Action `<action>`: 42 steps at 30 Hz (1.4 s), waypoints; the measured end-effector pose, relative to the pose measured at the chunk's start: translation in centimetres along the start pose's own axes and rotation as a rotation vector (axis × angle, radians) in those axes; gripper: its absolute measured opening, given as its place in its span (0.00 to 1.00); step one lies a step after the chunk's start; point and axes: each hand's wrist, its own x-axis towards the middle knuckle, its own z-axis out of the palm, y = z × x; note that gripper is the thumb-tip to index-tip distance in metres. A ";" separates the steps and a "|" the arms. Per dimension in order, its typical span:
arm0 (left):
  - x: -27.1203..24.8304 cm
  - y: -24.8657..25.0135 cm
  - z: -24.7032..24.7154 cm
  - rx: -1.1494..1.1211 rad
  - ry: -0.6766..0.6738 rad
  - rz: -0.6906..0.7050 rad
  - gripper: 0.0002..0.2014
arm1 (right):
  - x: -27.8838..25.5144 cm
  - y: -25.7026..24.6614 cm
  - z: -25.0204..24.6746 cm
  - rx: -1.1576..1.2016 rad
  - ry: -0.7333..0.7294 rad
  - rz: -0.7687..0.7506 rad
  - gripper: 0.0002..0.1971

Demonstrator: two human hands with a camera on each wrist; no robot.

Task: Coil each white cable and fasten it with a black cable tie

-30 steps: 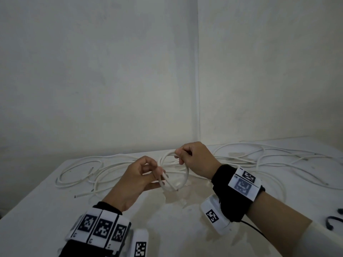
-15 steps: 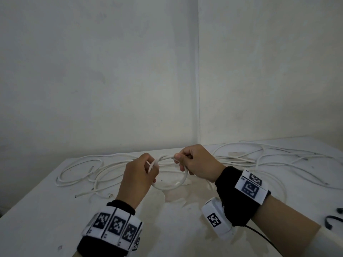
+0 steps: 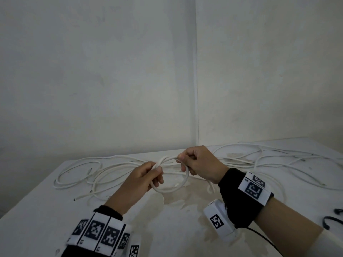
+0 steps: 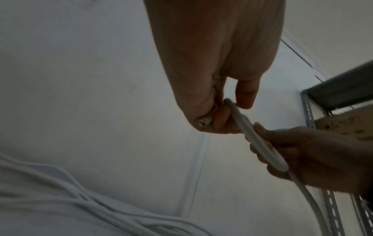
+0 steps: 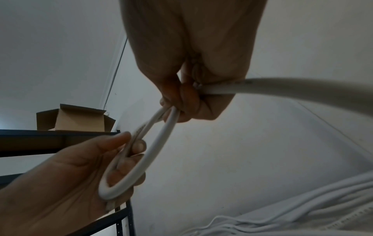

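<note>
A small coil of white cable hangs in the air between both hands above the white table. My left hand grips the coil's left side with its fingers curled round the strands. My right hand pinches the coil's top right, and the free cable runs out past its palm. In the left wrist view the cable passes from my left fingers into the right hand. Black cable ties lie at the table's right edge.
More loose white cables sprawl across the back of the table, left and right. Two white walls meet in a corner behind. A dark metal shelf carries an open cardboard box.
The left hand has turned and moved down round the coil's left side. The coil now lies wider and flatter. The right hand keeps its pinch at the top.
</note>
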 end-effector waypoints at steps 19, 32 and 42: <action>0.8 -2.3 -2.0 -0.097 0.288 0.034 0.18 | 1.1 2.3 -0.7 -0.240 0.125 -0.126 0.07; 0.8 -2.6 -6.2 -0.314 0.350 -0.005 0.18 | 2.2 5.6 -3.7 -0.780 0.170 -0.185 0.09; 1.9 -3.4 -4.7 -0.260 0.378 0.003 0.19 | 0.8 6.1 1.0 -1.247 0.081 -0.736 0.05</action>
